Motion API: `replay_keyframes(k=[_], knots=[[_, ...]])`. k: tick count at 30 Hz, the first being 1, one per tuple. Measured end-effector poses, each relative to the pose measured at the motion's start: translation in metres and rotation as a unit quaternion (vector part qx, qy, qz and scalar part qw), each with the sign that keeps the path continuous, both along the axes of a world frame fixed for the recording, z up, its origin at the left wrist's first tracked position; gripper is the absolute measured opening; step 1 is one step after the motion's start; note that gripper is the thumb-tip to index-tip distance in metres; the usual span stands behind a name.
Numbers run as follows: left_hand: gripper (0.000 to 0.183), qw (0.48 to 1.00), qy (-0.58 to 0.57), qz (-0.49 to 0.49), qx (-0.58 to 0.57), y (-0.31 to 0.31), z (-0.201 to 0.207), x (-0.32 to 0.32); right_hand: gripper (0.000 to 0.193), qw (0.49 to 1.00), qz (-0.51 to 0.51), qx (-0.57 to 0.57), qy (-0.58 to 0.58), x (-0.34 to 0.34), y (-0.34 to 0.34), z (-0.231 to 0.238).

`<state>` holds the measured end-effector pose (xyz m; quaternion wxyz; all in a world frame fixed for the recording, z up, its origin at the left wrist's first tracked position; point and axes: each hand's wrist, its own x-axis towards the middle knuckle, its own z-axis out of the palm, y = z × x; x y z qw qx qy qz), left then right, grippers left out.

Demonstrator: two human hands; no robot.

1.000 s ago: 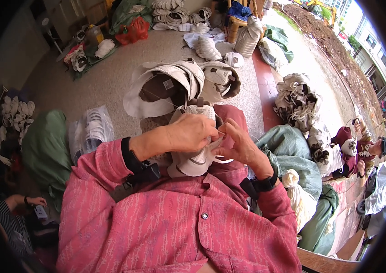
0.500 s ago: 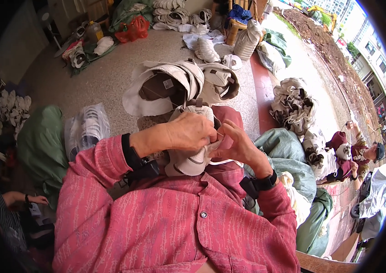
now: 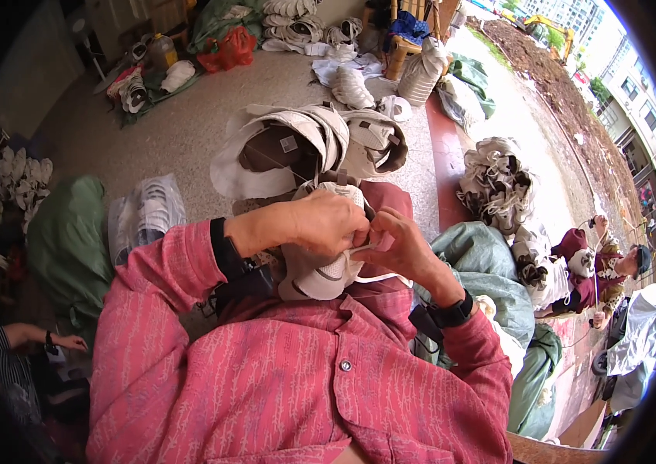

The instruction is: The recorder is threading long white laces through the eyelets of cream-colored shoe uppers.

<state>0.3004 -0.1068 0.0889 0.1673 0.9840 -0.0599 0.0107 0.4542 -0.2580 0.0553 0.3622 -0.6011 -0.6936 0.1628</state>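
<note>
A beige and white shoe upper (image 3: 314, 280) lies over my lap, its toe end toward me. My left hand (image 3: 326, 222) is closed at the shoe upper's opening, its fingertips pinching at the edge. Close against it, my right hand (image 3: 407, 249) has thumb and forefinger bent together on the near side of the same edge. The fingertips of both hands almost meet. Whether a thread or lace runs between them is too small to tell. Just beyond my hands lies a stack of nested shoe uppers (image 3: 322, 131), with another upper (image 3: 375, 139) at its right.
Green sacks (image 3: 73, 240) and a clear bag of uppers (image 3: 150, 213) lie left; more green sacking (image 3: 490, 267) and a heap of uppers (image 3: 498, 182) lie right. One person (image 3: 614, 267) sits far right with an upper; another person's hand (image 3: 73, 342) shows lower left.
My right fingers have drawn in toward my left hand, and their gap has narrowed. The shoe upper has shifted slightly. At far right, the other person's hands have moved apart.
</note>
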Motion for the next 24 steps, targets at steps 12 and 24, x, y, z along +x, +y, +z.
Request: replay_keyframes(k=[12,24], knots=[[0.014,0.989,0.040,-0.012,0.143,-0.021,0.006,0.007,0.045,0.998,-0.045,0.040,0.017,-0.001,0.000,-0.016],[0.018,0.998,-0.029,0.032,-0.039,-0.005,-0.004,-0.005,0.040,0.995,-0.053,0.063,0.050,-0.011,-0.003,-0.017]])
